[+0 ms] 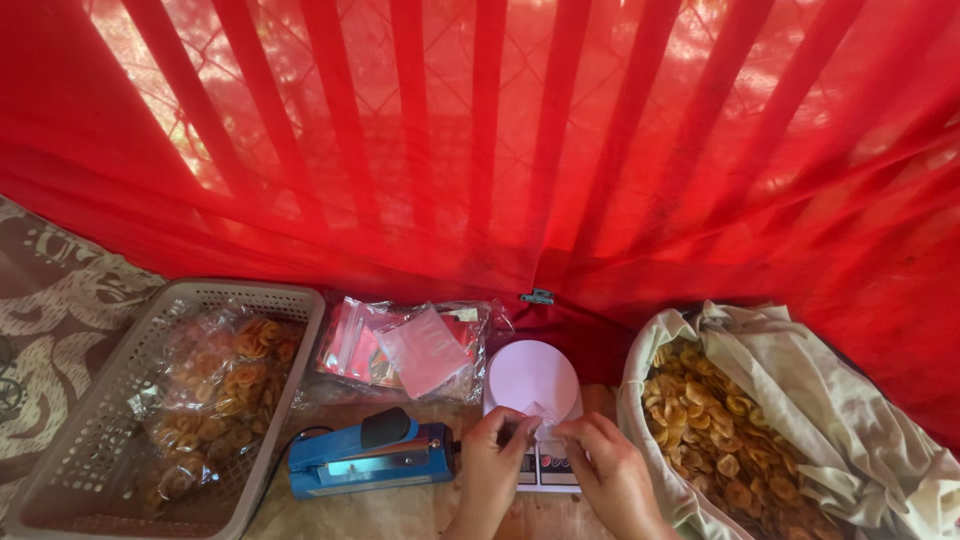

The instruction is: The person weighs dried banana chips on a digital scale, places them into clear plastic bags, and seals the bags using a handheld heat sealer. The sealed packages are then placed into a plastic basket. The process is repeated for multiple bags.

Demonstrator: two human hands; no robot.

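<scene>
My left hand (492, 455) and my right hand (610, 470) meet over the front of a small white kitchen scale (532, 378) with a round platform. Both pinch a small clear plastic bag (540, 418) between the fingertips. Right of my hands stands a large open sack (800, 380) full of golden fried chips (700, 420). A blue heat sealer (370, 455) lies just left of my left hand.
A grey plastic basket (100, 420) at the left holds sealed bags of chips (215, 390). A stack of empty clear bags with red labels (405, 345) lies behind the sealer. A red curtain (480, 140) hangs across the back. A patterned mat (50, 290) shows at far left.
</scene>
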